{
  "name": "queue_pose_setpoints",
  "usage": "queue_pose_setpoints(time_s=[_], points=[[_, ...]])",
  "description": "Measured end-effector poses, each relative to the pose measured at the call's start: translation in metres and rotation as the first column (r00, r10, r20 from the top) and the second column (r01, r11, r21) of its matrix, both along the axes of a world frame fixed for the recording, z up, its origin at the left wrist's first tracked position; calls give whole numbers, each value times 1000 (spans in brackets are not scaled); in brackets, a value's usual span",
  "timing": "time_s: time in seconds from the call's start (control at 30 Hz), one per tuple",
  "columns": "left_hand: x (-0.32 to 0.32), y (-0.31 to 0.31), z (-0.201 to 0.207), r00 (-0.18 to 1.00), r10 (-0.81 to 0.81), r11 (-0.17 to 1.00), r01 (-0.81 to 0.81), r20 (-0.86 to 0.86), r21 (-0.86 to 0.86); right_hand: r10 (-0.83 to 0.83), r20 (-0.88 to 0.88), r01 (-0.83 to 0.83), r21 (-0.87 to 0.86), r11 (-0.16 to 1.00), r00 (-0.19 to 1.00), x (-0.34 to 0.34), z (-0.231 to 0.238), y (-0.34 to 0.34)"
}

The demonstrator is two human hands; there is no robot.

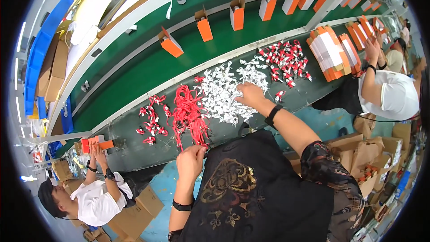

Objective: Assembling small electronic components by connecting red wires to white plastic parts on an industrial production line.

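Note:
My left hand (190, 161) is closed at the near end of a heap of long red cords (187, 107), thumb and fingers pinching a red cord. My right hand (251, 96) reaches over a wide pile of small white looped cord pieces (219, 92). Its thumb and fingers are apart, the tips touching the pile, and nothing shows held between them. Left of the red cords lie small red-and-white bundled pieces (153, 121). A larger heap of such bundles (286, 60) lies beyond my right hand.
Open orange boxes (237, 15) stand along the green conveyor belt (134, 67) behind the dark worktop (132, 152). Stacked white-and-orange cartons (329, 51) sit at the right. Co-workers in white shirts work at the left (101, 197) and right (389, 94). Cardboard boxes (136, 210) are on the floor.

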State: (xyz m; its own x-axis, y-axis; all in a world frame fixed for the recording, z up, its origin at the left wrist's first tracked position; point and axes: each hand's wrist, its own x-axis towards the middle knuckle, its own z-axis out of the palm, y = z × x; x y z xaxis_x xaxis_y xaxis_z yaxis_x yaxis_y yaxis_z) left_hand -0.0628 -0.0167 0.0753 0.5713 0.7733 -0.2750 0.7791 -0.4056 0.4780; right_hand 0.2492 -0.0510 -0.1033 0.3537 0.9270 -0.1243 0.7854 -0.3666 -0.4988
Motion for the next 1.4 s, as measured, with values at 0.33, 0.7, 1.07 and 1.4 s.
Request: queue_pose_setpoints(time_s=[0.33,0.7,1.07,1.4], points=[[-1,4,12,989,115,992,-119,90,40,-187,-4,186,104,977,982,-7,-18,-1],[25,26,28,961,-34,999,43,275,-27,-150,-212,161,36,986,966,-11,26,7],[4,14,27,974,8,1000,-4,226,-15,80,94,-75,-60,995,992,-36,-8,13],[17,30,57,943,-227,974,222,241,48,229,-631,71,413,908,741,-86,147,7]])
